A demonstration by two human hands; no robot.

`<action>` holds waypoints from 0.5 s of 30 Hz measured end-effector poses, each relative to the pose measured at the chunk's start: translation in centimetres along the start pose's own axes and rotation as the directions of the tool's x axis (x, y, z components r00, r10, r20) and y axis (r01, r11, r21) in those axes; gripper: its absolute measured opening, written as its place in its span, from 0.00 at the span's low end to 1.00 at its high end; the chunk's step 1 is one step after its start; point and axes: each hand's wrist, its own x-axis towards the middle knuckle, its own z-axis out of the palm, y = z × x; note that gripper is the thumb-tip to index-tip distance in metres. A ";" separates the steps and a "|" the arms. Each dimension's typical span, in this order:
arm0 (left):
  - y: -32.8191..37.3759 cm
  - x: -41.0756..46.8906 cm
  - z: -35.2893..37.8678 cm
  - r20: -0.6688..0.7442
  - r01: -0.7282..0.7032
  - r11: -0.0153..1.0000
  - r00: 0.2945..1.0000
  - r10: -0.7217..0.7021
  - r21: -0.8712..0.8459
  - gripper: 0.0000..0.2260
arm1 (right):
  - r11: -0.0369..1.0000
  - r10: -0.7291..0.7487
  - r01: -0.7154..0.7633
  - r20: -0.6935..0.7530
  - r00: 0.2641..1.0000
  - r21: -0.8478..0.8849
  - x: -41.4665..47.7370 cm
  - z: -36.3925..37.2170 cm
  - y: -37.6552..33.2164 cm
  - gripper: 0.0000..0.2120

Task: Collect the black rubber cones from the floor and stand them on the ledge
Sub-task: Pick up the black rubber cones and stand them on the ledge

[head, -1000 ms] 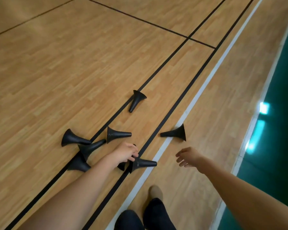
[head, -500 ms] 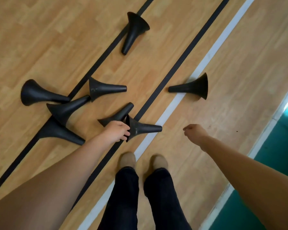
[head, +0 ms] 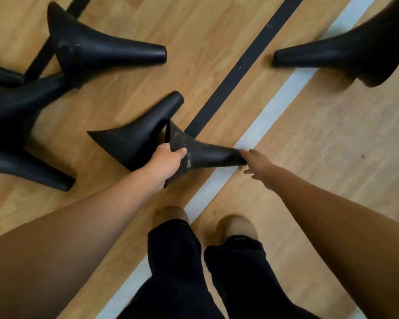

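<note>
1. While the person is bending over the wooden floor (head: 217, 42), the left hand (head: 168, 161) is reaching in from 7 o'clock on a straight forearm. It is gripping the flared base rim of a scuffed cone (head: 207, 155), with the thumb pressing on the outer face and the other fingers hidden behind the rim.
2. The right hand (head: 259, 165) is stretching in from 4 o'clock with its fingers straight and slightly spread. Its fingertips (head: 245, 154) are touching the cone's narrow end without curling round it.
3. That scuffed cone is lying on its side near the middle of the view, its narrow end pointing toward 3 o'clock and reaching the white line (head: 274, 107).
4. A second cone (head: 136, 134) is lying just beside it at 10 o'clock of the left hand, with its tip pointing toward 1 o'clock. The two bases seem to be meeting, though the hand is covering part of that spot.
5. At 11 o'clock an upper-left cone (head: 97, 47) is lying with its tip toward 3 o'clock. At 1 o'clock an upper-right cone (head: 355, 47) is lying beyond the black line (head: 240, 67), and the frame edge is clipping its base.
6. At 9 o'clock a cluster of cones (head: 14, 111) is overlapping, blurred and cut off by the left edge, so I cannot tell how many there are.
7. At 6 o'clock dark trousers (head: 177, 272) are hiding most of the tan shoes (head: 235, 226).
</note>
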 end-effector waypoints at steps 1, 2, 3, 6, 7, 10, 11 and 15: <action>0.3 0.0 -0.1 0.007 0.005 1.000 1.000 -0.005 -0.029 0.16 | 0.998 0.021 -0.021 -0.002 1.000 0.055 0.2 0.2 0.0 0.22; 0.5 -0.1 -0.4 0.010 0.003 0.999 1.000 -0.003 -0.047 0.16 | 0.994 0.038 -0.037 -0.012 0.999 0.106 0.2 0.3 -0.1 0.21; 0.9 -0.7 -1.0 0.010 0.006 0.999 1.000 -0.006 -0.051 0.16 | 0.988 0.051 -0.046 -0.026 0.998 0.149 -0.4 0.3 -0.4 0.20; 2.5 -3.3 -2.9 -0.003 -0.003 0.999 1.000 0.003 -0.033 0.17 | 0.957 0.105 -0.086 -0.056 0.993 0.279 -3.6 -0.9 -1.4 0.15; 3.3 -4.9 -3.8 0.002 -0.001 1.000 1.000 0.001 -0.023 0.17 | 0.950 0.128 -0.106 -0.056 0.990 0.295 -5.5 -1.5 -1.8 0.13; 5.8 -10.4 -6.4 0.025 -0.008 1.000 1.000 0.009 -0.018 0.17 | 0.938 0.128 -0.105 -0.050 0.990 0.330 -11.7 -3.0 -3.3 0.13; 6.7 -12.3 -7.3 0.028 -0.006 0.999 1.000 0.007 -0.032 0.18 | 0.919 0.121 -0.087 -0.068 0.990 0.384 -13.8 -3.5 -3.8 0.14; 11.1 -22.1 -11.5 0.052 -0.011 0.992 0.998 0.018 -0.126 0.17 | 0.778 0.092 -0.016 -0.088 0.992 0.628 -24.6 -7.1 -7.0 0.14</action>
